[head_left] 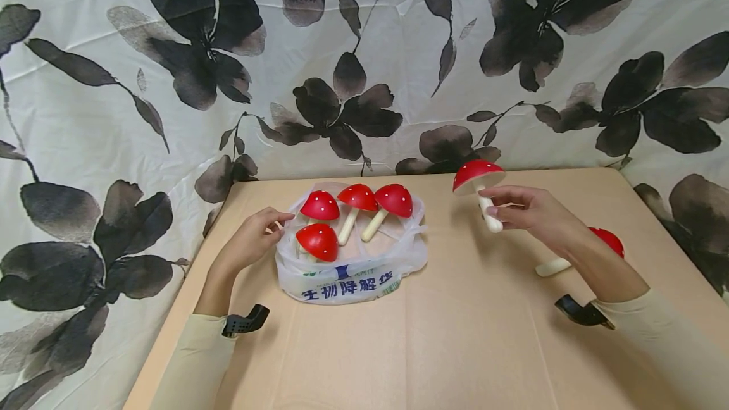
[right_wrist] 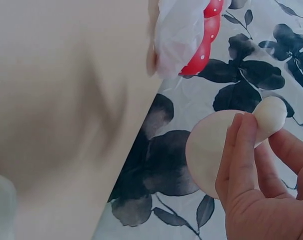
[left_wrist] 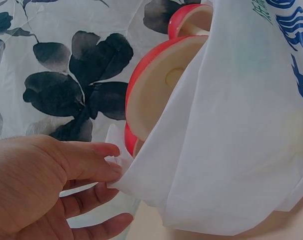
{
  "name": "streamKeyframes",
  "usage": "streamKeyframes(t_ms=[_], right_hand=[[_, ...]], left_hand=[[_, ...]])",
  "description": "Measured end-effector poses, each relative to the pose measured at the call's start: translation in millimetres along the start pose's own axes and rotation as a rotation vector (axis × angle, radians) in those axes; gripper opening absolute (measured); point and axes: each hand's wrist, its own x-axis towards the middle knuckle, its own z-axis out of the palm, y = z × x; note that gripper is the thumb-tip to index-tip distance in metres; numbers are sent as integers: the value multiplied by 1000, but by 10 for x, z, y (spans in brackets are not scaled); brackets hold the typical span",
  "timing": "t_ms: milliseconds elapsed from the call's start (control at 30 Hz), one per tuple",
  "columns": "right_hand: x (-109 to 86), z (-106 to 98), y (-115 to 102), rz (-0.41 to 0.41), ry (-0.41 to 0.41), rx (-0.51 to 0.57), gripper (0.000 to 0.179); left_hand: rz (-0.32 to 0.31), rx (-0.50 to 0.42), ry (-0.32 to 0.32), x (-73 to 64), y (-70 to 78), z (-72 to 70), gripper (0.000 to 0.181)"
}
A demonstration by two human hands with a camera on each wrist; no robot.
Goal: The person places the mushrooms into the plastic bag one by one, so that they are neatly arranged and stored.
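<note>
My left hand (head_left: 253, 238) pinches the rim of a white plastic bag (head_left: 347, 290) between thumb and forefinger, as the left wrist view shows. Blue printing runs across the bag's front. Several red-capped toy mushrooms (head_left: 320, 205) with white dots and pale stems lie in its wide mouth. To the right, above the table, my right hand (head_left: 526, 211) holds another toy mushroom (head_left: 478, 176) by its stem, cap up. In the right wrist view, the stem's rounded end (right_wrist: 271, 117) shows between thumb and fingers. One more mushroom (head_left: 608, 240) lies on the table, partly hidden behind my right forearm.
The pale wooden table (head_left: 410, 353) spreads beneath both arms. Behind it hangs a white cloth (head_left: 398, 37) with dark flower prints, which also runs down both sides. A black band (head_left: 246, 320) sits on my left wrist, another (head_left: 581, 312) on the right.
</note>
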Motion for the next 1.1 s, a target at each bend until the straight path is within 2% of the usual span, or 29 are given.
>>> streamKeyframes(t_ms=[367,1100], right_hand=[[78,152,-78,-83,-40,60,53],[367,456,-269,-139,-53,63,44]], left_hand=[[8,-6,9,10,-19,9,36],[23,-7,4,29,23,11,36]])
